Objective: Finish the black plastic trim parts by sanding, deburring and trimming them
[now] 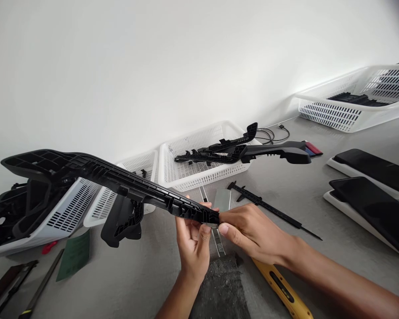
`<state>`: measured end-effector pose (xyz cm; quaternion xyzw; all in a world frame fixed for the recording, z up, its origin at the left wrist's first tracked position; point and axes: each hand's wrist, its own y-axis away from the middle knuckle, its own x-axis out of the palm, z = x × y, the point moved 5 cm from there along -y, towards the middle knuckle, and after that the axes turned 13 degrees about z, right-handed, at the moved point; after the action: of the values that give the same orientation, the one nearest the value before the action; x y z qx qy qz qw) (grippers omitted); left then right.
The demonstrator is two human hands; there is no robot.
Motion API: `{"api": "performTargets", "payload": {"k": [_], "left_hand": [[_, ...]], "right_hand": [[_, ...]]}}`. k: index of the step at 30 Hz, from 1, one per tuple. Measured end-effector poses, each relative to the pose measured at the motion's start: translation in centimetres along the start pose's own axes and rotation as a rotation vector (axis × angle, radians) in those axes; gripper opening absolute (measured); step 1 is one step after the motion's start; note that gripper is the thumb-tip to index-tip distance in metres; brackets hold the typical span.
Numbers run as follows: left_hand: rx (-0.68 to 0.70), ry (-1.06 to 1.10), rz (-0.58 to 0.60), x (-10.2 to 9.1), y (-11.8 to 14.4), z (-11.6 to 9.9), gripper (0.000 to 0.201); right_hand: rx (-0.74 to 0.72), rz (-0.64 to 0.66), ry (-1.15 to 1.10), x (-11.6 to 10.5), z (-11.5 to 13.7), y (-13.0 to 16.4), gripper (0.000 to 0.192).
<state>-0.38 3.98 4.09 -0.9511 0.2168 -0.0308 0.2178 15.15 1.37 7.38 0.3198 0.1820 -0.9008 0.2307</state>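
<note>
A long black plastic trim part (119,179), ribbed on the side facing me, slants from the upper left down to my hands. Its broad end reaches out over the left side of the table. My left hand (194,246) is closed around the narrow end from below, thumb in front. At the very tip, my right hand (252,232) pinches the same part between thumb and fingers. Below the hands lie a flat metal strip (218,243) and a dark, dusty sheet (221,288). A yellow-handled tool (282,290) lies under my right wrist.
White baskets (208,181) along the wall hold more black parts; one black part (279,150) overhangs a rim. Black calipers (269,206) lie behind my right hand. Two black-and-white pieces (372,204) sit at right. Green sandpaper (75,254) and a file (46,281) lie at left.
</note>
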Motion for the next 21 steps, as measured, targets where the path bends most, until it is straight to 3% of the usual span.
{"api": "performTargets", "payload": {"k": [15,21], "left_hand": [[-0.032,-0.018,-0.028,-0.27,0.51,0.47,0.063],[0.016,-0.007,-0.005,0.14,0.55,0.37,0.060]], "right_hand": [[0.039,-0.005,-0.003,0.28,-0.23,0.04,0.064],[-0.001,0.001,-0.076,0.05,0.15,-0.04,0.064]]}}
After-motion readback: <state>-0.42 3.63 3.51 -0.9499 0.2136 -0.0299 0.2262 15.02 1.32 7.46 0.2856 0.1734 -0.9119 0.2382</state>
